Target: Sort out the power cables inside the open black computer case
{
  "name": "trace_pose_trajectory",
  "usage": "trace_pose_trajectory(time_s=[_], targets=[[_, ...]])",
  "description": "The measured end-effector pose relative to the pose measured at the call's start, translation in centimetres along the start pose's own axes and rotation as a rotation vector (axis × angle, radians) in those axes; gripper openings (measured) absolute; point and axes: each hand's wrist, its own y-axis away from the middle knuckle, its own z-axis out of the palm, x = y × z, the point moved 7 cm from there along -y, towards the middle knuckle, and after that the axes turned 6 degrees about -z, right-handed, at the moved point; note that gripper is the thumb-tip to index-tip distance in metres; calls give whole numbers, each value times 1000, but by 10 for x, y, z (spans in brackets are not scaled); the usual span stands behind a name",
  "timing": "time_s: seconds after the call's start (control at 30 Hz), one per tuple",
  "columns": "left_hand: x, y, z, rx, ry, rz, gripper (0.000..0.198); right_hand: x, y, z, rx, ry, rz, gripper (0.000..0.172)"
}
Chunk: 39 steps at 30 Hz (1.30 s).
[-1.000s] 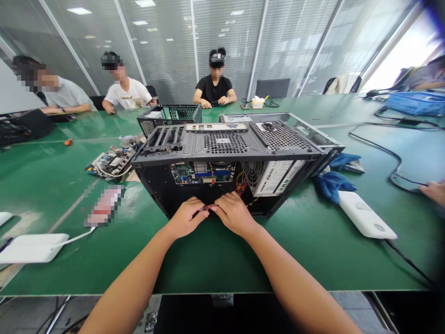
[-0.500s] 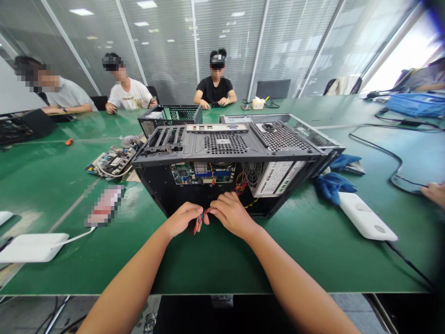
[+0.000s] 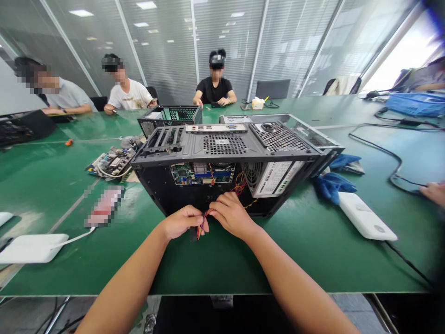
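Observation:
A bundle of coloured power cables (image 3: 200, 228) with a dark connector at its end hangs between my hands. My left hand (image 3: 183, 221) is closed around the bundle near that connector. Higher up, my right hand (image 3: 231, 213) pinches the same cables. Both hands are at the open side of a black computer case (image 3: 215, 155) that lies before me. Inside it sit a motherboard (image 3: 184, 175) and a power supply (image 3: 278, 178) with a white label. More wires run from the power supply behind my right hand, which partly hides them.
Left of the case lie a loose circuit board (image 3: 113, 160) and a phone (image 3: 104, 207) wired to a white power bank (image 3: 38, 247). To the right are blue gloves (image 3: 335, 185) and a white device (image 3: 366, 216). Further cases stand behind. Several people sit around the green table (image 3: 222, 264).
My left hand has shifted slightly, its fingers now curled further over the cables, and the dark connector shows lower beneath it. My right hand has barely moved.

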Motion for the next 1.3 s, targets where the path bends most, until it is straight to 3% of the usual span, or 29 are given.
trace_pose_trajectory(time_s=[0.53, 0.77, 0.87, 0.93, 1.13, 1.3], targets=[[-20, -2, 0, -111, 120, -108, 49, -4, 0, 3, -39, 18, -27, 24], [-17, -4, -2, -65, 137, -77, 44, -3, 0, 3, -47, 24, -21, 26], [-10, -4, 8, -111, 211, -39, 38, -3, 0, 4, -55, 24, -18, 27], [-6, -4, 20, -215, 258, -20, 39, -3, 0, 4, -58, 28, -16, 27], [-12, 0, 37, -432, 366, -146, 37, -3, 0, 4, -36, 33, -28, 27], [-5, 4, 34, -415, 341, -97, 31, -3, 0, 4, -56, 41, -17, 27]])
